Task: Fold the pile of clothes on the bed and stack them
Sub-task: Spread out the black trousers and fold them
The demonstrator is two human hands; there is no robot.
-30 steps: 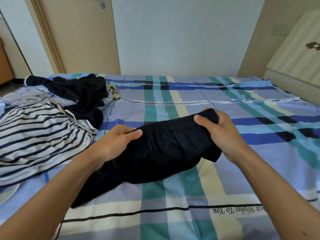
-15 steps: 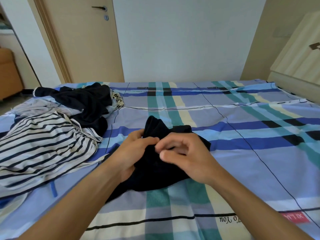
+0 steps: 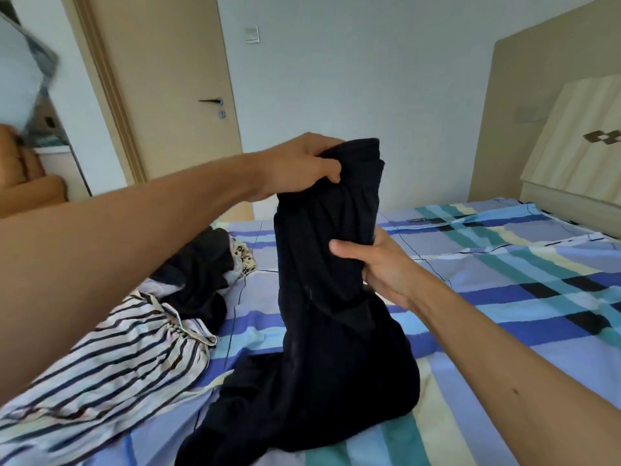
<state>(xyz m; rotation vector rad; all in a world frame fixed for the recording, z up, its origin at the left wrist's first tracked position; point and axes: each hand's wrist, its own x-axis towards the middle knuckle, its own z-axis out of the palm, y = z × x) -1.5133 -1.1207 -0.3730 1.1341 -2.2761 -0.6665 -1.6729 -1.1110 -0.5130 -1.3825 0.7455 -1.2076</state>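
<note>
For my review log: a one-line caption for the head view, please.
Left hand and right hand hold a black garment up from the plaid bed.

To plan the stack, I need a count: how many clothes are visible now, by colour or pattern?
Black: 2, the black fabric garment held up and the black fabric heap in the pile.
Black-and-white striped: 1, the striped fabric garment.
Floral: 1, the pale floral-print cloth.
Total: 4 that show clearly; more may be hidden.
</note>
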